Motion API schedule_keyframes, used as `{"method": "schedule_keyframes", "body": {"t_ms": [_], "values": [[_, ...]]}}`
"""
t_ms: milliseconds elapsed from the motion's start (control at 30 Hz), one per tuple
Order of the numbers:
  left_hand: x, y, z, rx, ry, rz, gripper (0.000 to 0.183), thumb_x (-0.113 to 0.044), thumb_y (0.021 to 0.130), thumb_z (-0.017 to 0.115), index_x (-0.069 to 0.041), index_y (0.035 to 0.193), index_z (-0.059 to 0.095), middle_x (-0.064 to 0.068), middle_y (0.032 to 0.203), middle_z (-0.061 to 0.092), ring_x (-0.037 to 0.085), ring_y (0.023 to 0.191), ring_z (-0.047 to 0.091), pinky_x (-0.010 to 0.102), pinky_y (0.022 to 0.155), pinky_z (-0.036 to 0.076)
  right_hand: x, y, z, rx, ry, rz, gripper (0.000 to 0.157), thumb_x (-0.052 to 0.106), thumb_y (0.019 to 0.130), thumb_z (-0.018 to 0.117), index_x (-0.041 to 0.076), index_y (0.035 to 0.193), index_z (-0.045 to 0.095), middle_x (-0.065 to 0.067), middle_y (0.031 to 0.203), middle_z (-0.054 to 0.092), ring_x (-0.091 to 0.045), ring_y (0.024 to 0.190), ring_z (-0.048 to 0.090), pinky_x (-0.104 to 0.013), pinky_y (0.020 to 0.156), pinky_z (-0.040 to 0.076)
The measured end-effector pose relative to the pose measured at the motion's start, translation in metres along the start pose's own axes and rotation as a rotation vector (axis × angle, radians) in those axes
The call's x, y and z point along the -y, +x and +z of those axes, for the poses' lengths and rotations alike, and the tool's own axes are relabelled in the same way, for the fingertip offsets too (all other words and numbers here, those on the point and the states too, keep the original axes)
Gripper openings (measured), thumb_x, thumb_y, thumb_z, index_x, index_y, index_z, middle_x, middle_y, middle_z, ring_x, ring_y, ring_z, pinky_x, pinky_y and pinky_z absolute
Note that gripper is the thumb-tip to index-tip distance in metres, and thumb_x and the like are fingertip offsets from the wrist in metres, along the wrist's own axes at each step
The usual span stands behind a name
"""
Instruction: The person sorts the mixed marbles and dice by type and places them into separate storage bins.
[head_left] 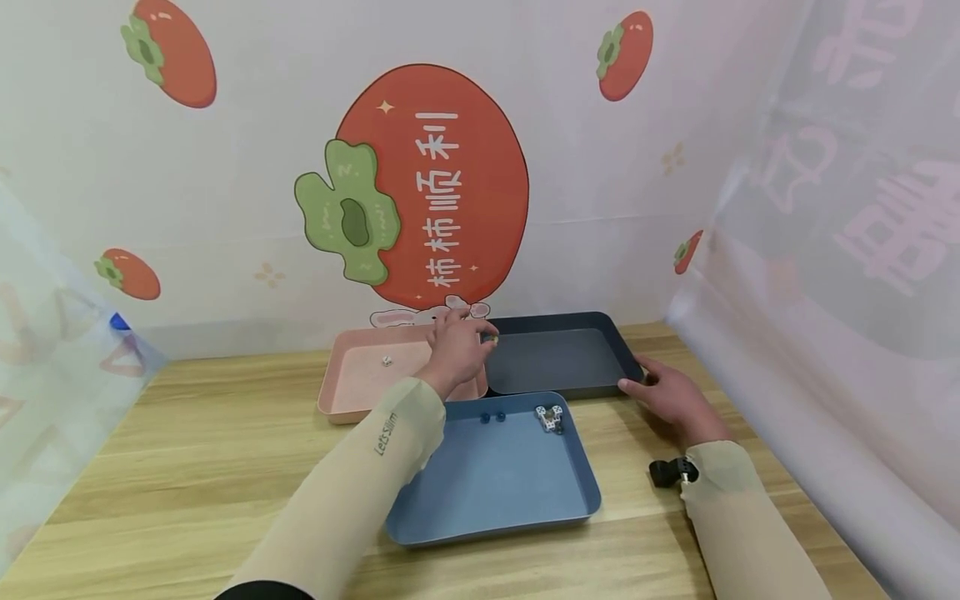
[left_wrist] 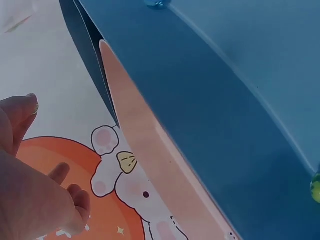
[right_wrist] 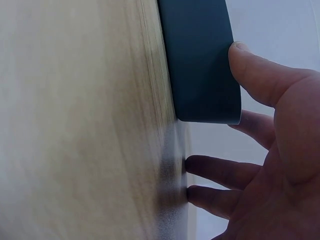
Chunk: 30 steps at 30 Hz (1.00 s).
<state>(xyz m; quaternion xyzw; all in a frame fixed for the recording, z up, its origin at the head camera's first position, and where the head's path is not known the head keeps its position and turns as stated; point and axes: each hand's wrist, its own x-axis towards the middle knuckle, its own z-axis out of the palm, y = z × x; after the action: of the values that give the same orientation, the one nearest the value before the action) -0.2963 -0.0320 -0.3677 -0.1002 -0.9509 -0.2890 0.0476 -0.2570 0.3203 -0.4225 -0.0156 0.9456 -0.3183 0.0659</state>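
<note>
My left hand (head_left: 456, 350) reaches over the right side of the pink tray (head_left: 327, 383). Its fingertips pinch a small yellow-green marble (head_left: 490, 338) near the dark tray's left rim; only a bit shows. My right hand (head_left: 675, 396) is at the front right corner of the dark tray (head_left: 562, 354). In the right wrist view its thumb (right_wrist: 250, 67) touches the rim, and the other fingers are spread and fairly straight beside the corner. A white die (head_left: 387, 361) lies in the pink tray. The blue tray (head_left: 495, 483) in front holds two dark blue marbles (head_left: 492, 417) and a cluster of dice (head_left: 550, 418).
All three trays sit close together on the wooden table (head_left: 225, 467). A printed cloth (head_left: 247, 192) hangs behind them, and pale sheets hang at both sides. The pink and dark trays stand side by side at the back. My right wrist wears a black camera (head_left: 672, 472).
</note>
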Motion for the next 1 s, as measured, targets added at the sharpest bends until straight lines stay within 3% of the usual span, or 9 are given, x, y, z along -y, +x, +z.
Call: {"method": "schedule_keyframes", "body": {"t_ms": [267,533,1000], "values": [[-0.0026,0.0015,0.0044,0.012,-0.004,0.017,0.021,-0.027,0.095,0.069,-0.022,0.114,0.076,0.013,0.146,0.042,0.033,0.139,0.02,0.057,0.108,0.017,0.0022,-0.0002,-0.0003,-0.004,-0.005,0.004,0.086,0.054,0.097,0.057,0.004,0.158,0.023,-0.036,0.148,0.034,-0.053,0.133,0.034,-0.065,0.104,0.03],[-0.0029,-0.0029,0.0012,-0.002,0.102,-0.001,0.039,-0.029,0.099,0.063,-0.025,0.137,0.063,0.014,0.148,0.04,0.034,0.138,0.018,0.058,0.107,0.02,0.0035,-0.0003,0.0006,-0.004,0.006,0.007,0.089,0.057,0.095,0.058,0.004,0.157,0.023,-0.036,0.148,0.035,-0.052,0.133,0.035,-0.064,0.104,0.031],[0.0062,-0.0016,0.0,0.001,0.127,-0.038,0.038,-0.03,0.098,0.064,-0.025,0.135,0.065,0.016,0.15,0.04,0.036,0.141,0.016,0.058,0.109,0.018,-0.0004,0.0017,0.0016,-0.001,-0.005,0.02,0.09,0.059,0.095,0.057,0.003,0.157,0.023,-0.035,0.148,0.034,-0.052,0.133,0.035,-0.064,0.104,0.031]]}}
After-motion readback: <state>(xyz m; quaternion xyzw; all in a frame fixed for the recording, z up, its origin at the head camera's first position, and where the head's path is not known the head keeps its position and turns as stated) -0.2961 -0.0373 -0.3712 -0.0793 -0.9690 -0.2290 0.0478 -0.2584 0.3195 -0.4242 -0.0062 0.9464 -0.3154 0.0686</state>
